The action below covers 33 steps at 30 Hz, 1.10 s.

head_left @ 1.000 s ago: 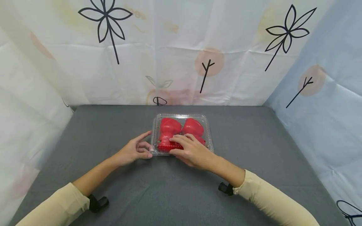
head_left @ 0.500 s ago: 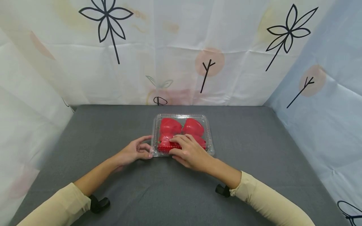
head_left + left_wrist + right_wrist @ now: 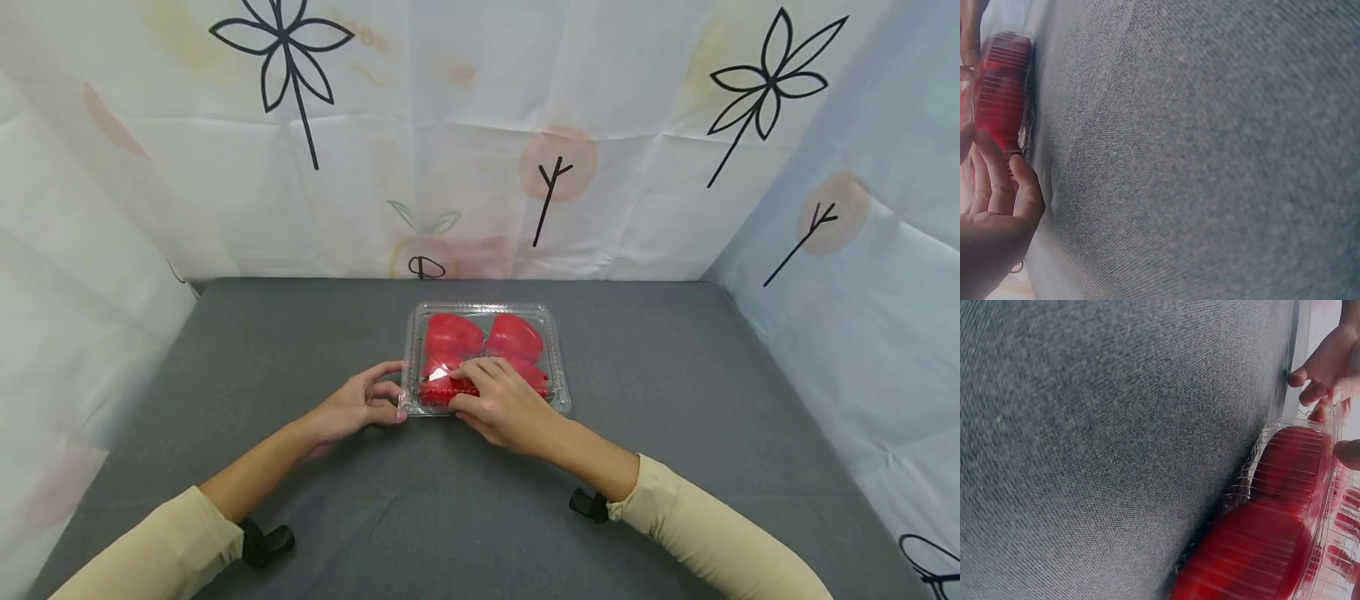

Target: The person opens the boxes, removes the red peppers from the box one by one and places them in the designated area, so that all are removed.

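A clear plastic clamshell box (image 3: 558, 362) holds several red bell peppers (image 3: 453, 335) on the grey cloth. My left hand (image 3: 348, 410) holds the box's left front corner, thumb at the corner and index finger along the left side. In the left wrist view, bent fingers of that left hand (image 3: 1000, 200) touch the ridged wall. From the right, my right hand (image 3: 510, 408) grips the front edge, its curved fingers over the top and thumb at the front. Behind it, part of the front peppers is hidden. The right wrist view shows peppers (image 3: 1247, 550) through the ridged wall.
Grey cloth (image 3: 450, 517) covers the table around the box. White printed fabric (image 3: 480, 83) hangs behind and along both sides. A black band (image 3: 264, 543) sits by the left sleeve and another (image 3: 591, 506) by the right.
My left index finger has come down from a raised position onto the box's left side. The right forearm has shifted slightly left. The box has barely moved.
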Tool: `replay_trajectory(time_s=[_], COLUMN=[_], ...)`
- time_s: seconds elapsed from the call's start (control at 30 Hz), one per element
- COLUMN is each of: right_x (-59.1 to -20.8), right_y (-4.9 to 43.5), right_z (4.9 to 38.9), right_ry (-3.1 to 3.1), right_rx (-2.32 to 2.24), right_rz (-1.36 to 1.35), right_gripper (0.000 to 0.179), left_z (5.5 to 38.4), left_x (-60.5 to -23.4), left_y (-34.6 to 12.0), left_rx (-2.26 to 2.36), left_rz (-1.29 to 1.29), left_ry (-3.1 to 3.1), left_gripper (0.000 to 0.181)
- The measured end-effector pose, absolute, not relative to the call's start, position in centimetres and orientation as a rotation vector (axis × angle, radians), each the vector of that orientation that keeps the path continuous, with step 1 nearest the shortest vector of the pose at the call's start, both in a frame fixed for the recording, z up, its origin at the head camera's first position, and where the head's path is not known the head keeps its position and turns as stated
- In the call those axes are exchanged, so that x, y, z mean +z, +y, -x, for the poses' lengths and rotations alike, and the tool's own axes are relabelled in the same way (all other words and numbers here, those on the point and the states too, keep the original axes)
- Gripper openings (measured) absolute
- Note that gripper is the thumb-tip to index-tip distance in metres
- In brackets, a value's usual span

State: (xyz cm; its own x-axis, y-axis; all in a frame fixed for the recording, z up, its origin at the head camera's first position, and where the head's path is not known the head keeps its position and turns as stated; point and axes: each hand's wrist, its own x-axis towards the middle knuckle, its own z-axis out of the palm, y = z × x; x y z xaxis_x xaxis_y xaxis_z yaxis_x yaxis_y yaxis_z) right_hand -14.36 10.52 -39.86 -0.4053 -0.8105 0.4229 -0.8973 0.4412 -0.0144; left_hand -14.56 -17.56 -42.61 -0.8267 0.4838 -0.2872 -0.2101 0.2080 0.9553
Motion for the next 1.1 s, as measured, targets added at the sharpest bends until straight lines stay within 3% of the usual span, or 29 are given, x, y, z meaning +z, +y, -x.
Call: replay_trajectory(time_s=[1.1], right_x=[-40.19], right_y=[10.44], right_z=[14.30], right_ry=[-2.348], right_rx=[0.338], right_rz=[-1.436], right_gripper=[0.025], left_z=[14.46], left_x=[-42.58], left_y=[-17.20], left_rx=[1.704], left_rz=[-0.211], left_ry=[1.898], left_gripper=[0.080])
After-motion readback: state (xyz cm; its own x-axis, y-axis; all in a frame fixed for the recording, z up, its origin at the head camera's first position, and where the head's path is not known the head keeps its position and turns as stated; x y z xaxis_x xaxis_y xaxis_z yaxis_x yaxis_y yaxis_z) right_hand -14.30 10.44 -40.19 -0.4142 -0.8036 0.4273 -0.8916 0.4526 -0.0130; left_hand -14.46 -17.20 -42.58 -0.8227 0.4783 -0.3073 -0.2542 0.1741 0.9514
